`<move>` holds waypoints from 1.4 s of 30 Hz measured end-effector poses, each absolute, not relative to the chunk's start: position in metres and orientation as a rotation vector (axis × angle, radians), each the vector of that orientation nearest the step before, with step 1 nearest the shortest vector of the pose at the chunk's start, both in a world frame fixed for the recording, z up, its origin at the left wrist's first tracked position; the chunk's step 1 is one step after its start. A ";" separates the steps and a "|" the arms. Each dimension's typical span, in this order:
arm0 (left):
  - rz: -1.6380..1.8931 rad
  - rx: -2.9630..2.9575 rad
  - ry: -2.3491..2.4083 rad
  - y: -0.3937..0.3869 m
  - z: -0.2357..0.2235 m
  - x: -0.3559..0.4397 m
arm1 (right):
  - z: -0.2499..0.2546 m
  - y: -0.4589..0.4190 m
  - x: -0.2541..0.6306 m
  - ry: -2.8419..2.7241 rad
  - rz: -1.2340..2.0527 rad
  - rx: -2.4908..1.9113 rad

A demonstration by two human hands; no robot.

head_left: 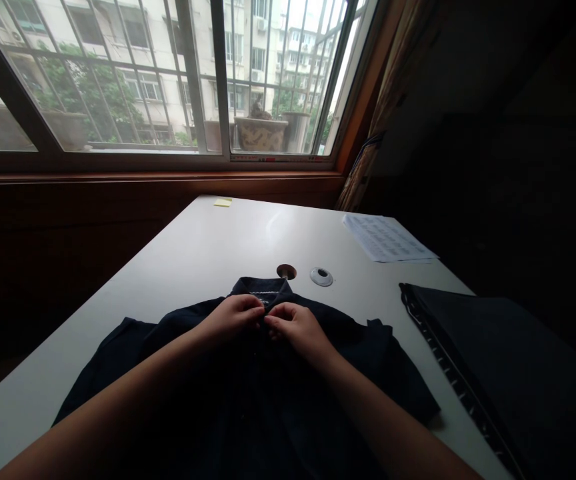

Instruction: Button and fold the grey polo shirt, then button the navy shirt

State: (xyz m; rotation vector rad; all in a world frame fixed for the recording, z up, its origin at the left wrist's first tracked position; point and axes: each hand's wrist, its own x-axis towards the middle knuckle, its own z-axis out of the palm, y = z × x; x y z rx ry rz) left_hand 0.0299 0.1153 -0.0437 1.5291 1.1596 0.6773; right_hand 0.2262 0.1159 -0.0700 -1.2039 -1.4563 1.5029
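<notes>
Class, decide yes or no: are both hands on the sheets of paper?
No: the left hand and right hand pinch the dark shirt near its collar, while the sheets lie apart from them.

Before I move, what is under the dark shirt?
The dark shirt lies on the white table, whose surface shows beyond its collar and sleeves. Whatever is beneath the cloth itself is covered.

Shirt: dark matt cloth. Desk: white, smooth, faintly glossy. Sheets: paper; window ledge: brown wood, low sheen.
</notes>
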 end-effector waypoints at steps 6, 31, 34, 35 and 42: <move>0.660 1.643 1.243 0.115 -0.038 0.029 | -0.068 0.115 0.226 -1.517 1.432 -1.225; 0.577 2.243 1.356 0.115 -0.049 0.033 | -0.071 0.110 0.220 -1.781 1.032 -1.319; 0.651 2.185 1.235 0.121 -0.054 0.029 | -0.071 0.111 0.221 -1.720 1.126 -1.305; 0.672 2.158 1.198 0.122 -0.054 0.027 | -0.071 0.111 0.221 -1.689 1.172 -1.297; 0.739 1.995 1.050 0.125 -0.053 0.021 | -0.067 0.113 0.222 -1.510 1.380 -1.242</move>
